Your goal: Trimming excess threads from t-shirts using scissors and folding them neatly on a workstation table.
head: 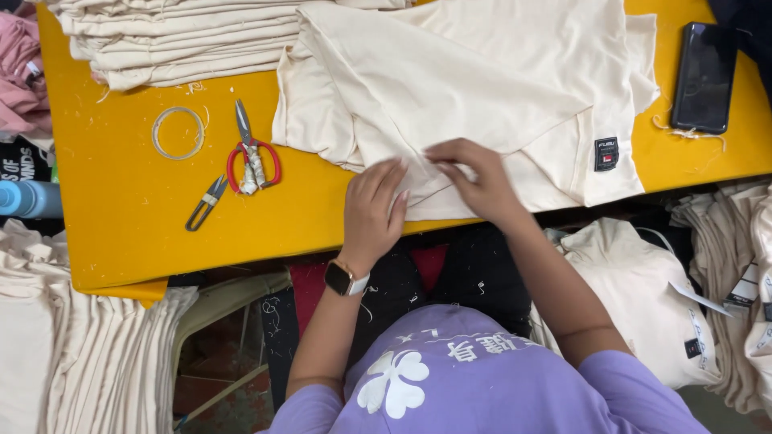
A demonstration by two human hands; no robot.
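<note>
From the head camera, looking straight down, a cream garment point(482, 88) lies spread across the far half of a yellow table point(121, 217), its lower edge reaching the table's near rim. Both hands rest on that lower edge, close together. The left hand point(374, 213) lies palm down with its fingers stretched forward and nearly flat on the cloth; it presses rather than grips, and a smartwatch point(344, 279) sits on its wrist. The right hand point(474, 181) is curled, its fingertips point(438, 157) bent down and pinching a small fold of the cream fabric just beside the left hand's fingertips.

A small dark label point(606, 153) is sewn near the garment's right hem. To the left of the garment, on bare table, lie red-handled scissors point(251, 161), a small grey thread snipper point(206, 202) just below them, and a thin pale ring point(178, 133) further left. A stack of folded cream garments point(177, 40) sits at the table's far left. A dark phone point(704, 76) lies at the far right corner. More cream garments are piled below the table on the left point(64, 354) and on the right point(643, 297). The person wears a purple shirt point(482, 386).
</note>
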